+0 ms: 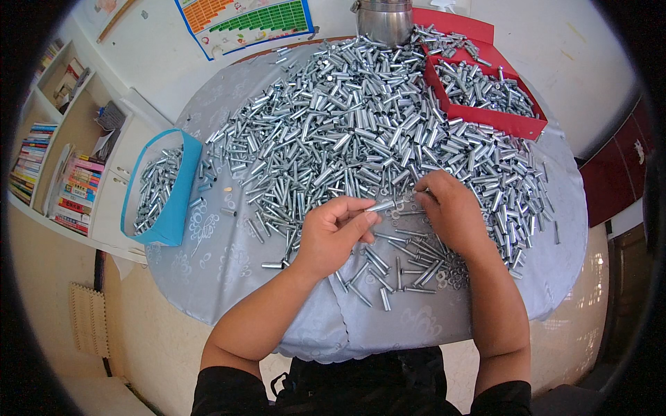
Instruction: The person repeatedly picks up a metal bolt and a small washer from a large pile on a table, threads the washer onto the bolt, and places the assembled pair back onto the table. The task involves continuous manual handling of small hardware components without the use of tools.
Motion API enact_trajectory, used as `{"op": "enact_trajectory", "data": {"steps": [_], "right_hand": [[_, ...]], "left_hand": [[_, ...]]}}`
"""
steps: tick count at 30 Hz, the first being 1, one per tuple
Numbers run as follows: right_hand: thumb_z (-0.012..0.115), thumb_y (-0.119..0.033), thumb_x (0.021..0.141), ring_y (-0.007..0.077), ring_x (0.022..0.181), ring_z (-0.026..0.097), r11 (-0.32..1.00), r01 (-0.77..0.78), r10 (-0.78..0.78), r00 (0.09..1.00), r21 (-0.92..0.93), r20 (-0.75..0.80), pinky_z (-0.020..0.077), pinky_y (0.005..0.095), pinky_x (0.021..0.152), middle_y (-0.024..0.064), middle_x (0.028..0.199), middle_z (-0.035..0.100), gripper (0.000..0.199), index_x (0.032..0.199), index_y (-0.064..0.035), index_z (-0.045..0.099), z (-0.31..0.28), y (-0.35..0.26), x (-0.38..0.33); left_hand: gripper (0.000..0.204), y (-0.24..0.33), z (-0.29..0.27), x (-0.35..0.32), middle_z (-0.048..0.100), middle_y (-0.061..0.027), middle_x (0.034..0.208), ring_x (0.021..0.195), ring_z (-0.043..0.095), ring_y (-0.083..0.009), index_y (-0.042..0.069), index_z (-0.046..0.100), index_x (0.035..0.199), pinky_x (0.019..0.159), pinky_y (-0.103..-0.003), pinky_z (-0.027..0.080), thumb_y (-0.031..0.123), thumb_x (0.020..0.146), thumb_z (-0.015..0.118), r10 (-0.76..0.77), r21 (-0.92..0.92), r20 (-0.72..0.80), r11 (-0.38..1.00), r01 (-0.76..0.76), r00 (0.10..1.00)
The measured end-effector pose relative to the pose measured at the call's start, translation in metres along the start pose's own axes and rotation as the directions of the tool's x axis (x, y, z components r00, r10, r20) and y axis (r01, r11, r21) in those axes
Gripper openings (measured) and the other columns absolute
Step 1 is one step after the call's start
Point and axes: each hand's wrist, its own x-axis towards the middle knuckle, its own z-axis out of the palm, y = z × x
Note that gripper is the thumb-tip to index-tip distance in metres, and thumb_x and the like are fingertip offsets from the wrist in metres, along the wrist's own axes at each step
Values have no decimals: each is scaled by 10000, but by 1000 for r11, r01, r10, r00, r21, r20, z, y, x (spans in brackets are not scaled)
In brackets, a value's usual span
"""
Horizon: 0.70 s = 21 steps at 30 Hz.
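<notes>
My left hand (331,233) pinches a metal anchor sleeve (381,206) between thumb and fingertips, over the near edge of a big heap. A thin bolt end seems to stick out of its right side. My right hand (454,213) is closed just right of that end, fingertips together; what they hold, if anything, is too small to tell. The heap of silvery sleeves and bolts (333,132) spreads beyond both hands. Below them lie loose bolts (375,262), a single sleeve (386,299) and a cluster of small washers (454,272) by my right wrist.
A blue box (170,225) filled with metal pieces stands at the table's left. At the far right a red box (496,122) holds more, beside a steel canister (386,26). A patterned grey cloth (229,295) covers the round table. Bookshelves (52,156) stand left.
</notes>
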Motion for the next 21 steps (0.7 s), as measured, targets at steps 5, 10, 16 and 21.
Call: {"op": "enact_trajectory", "data": {"steps": [5, 10, 16, 21], "right_hand": [[651, -17, 880, 159, 807, 680, 691, -260, 296, 953, 675, 63, 524, 275, 716, 73, 861, 690, 78, 949, 1, 621, 9, -13, -5], [657, -5, 882, 137, 798, 674, 457, -328, 317, 929, 827, 193, 533, 248, 743, 85, 873, 691, 94, 958, 29, 613, 15, -13, -4], [672, 11, 863, 146, 827, 673, 460, -300, 246, 947, 836, 205, 538, 264, 764, 103, 908, 704, 66, 915, 27, 635, 13, -12, -4], [681, 33, 844, 149, 843, 668, 422, -297, 217, 950, 857, 223, 542, 272, 774, 121, 948, 700, 69, 896, 26, 636, 11, -10, -3]], "left_hand": [[198, 0, 0, 0, 707, -131, 936, 681, 649, -118, -31, 636, 1111, 615, -231, 529, 30, 922, 626, 2, 1, 9, 1000, -3, 1000], [200, 2, -1, -1, 707, -130, 937, 681, 649, -119, -30, 634, 1114, 616, -231, 527, 34, 925, 624, -12, 9, 2, 1000, 12, 1000], [197, 3, 0, -1, 709, -124, 930, 679, 649, -117, -27, 636, 1111, 611, -228, 525, 39, 925, 626, -17, 25, -8, 1000, 17, 1000], [194, 3, 0, -1, 710, -121, 926, 674, 648, -116, -27, 639, 1107, 605, -226, 523, 42, 926, 627, -11, 24, -9, 1000, 11, 1000]]}}
